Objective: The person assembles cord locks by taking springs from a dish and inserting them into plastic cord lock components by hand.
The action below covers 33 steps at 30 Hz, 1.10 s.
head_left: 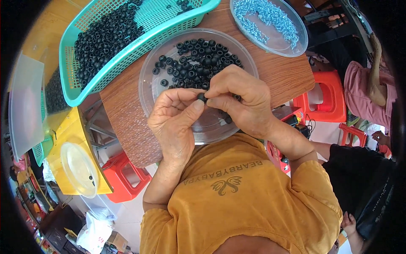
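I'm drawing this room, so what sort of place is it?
Probably a handwork workshop: a turquoise plastic mesh basket of round black bead-like pieces, a round clear plastic tray of shiny blue bits, and a brown wood-grain table.

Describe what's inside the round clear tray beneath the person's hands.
The round clear tray holds many loose black beads, mostly toward its far side, with a few by the right hand. Whatever lies directly under that hand or the left hand is covered.

From where I stand, a small, rounded matte-black bead sits pinched between the left fingers and right fingers, partly covered, over the clear round tray
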### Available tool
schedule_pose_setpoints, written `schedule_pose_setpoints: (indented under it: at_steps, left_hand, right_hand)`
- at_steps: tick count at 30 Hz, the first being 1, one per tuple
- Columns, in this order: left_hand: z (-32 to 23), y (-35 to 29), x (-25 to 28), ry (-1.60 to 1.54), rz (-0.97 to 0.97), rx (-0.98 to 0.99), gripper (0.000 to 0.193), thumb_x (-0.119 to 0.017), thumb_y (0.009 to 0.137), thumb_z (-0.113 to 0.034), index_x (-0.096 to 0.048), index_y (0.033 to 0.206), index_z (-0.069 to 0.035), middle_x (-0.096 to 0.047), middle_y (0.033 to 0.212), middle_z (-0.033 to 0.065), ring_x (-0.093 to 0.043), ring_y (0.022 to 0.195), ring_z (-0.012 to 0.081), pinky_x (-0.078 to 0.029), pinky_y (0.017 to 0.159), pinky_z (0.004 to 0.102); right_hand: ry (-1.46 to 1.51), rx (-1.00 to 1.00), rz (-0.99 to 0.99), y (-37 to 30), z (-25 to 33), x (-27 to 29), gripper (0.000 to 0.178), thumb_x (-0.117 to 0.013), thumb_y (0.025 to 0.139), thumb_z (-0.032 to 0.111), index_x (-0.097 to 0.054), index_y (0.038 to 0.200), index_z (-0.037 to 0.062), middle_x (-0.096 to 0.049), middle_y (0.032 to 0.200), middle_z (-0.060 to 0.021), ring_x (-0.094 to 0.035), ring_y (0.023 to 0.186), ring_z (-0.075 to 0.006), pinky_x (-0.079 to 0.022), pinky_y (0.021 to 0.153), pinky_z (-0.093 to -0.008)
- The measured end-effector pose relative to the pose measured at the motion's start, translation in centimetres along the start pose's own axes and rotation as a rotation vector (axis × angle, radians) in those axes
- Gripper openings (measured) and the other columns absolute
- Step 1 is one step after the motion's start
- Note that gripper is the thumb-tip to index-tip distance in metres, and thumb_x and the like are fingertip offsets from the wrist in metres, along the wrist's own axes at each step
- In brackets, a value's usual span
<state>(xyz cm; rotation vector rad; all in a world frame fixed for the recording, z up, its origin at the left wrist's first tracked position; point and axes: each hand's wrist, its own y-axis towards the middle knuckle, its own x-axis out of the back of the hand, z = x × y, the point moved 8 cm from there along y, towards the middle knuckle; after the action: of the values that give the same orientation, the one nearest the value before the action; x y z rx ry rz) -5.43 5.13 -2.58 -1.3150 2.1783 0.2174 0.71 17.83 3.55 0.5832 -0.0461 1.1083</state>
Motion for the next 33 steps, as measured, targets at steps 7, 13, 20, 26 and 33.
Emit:
schedule_pose_setpoints:
  at_steps: [7,13,20,26,33]
  left_hand:
    - [1.0,0.7,0.1,-0.181,0.050,0.164,0.015,-0.063,0.077,0.010,-0.057,0.089,0.003,-0.065,0.091,0.0177,-0.064,0.075,0.0202,-0.054,0.072,0.0308]
    - [0.9,0.5,-0.1,-0.170,0.035,0.155,0.017,-0.063,0.076,0.011,-0.057,0.089,0.003,-0.065,0.091,0.0180,-0.064,0.075,0.0204,-0.055,0.071,0.0316]
    - [0.7,0.2,0.1,-0.054,0.026,0.119,0.019,-0.064,0.075,0.013,-0.057,0.090,0.003,-0.065,0.092,0.0161,-0.064,0.078,0.0186,-0.055,0.074,0.0301]
    - [0.0,0.0,0.1,0.012,0.021,0.024,0.019,-0.064,0.075,0.013,-0.057,0.090,0.003,-0.065,0.092,0.0162,-0.064,0.077,0.0195,-0.055,0.073,0.0306]
    - [1.3,0.5,0.0,-0.203,0.082,0.215,0.017,-0.064,0.075,0.012,-0.057,0.088,0.003,-0.065,0.091,0.0178,-0.064,0.075,0.0215,-0.055,0.070,0.0318]
  right_hand:
    - [0.470,-0.363,0.100,-0.3,-2.4,-0.5,0.009,-0.068,0.074,-0.006,-0.064,0.080,-0.0001,-0.062,0.077,-0.0025,-0.063,0.070,-0.0096,-0.049,0.061,-0.0205]
    - [0.500,-0.383,0.101,-0.4,-2.6,-0.7,0.009,-0.068,0.074,-0.006,-0.064,0.080,-0.0005,-0.064,0.077,-0.0034,-0.064,0.071,-0.0093,-0.050,0.061,-0.0205]
    - [0.358,-0.333,0.112,-0.3,-2.3,-0.7,0.009,-0.068,0.073,-0.006,-0.064,0.078,-0.0006,-0.062,0.075,-0.0040,-0.064,0.069,-0.0091,-0.049,0.059,-0.0211]
    - [0.259,-0.311,0.156,-0.1,-2.0,-0.5,0.009,-0.067,0.072,-0.006,-0.063,0.078,-0.0011,-0.062,0.074,-0.0038,-0.063,0.068,-0.0090,-0.049,0.059,-0.0214]
    - [0.572,-0.453,0.156,-0.4,-2.7,-1.1,0.008,-0.066,0.075,-0.007,-0.062,0.080,-0.0022,-0.063,0.074,-0.0054,-0.064,0.071,-0.0115,-0.052,0.062,-0.0222]
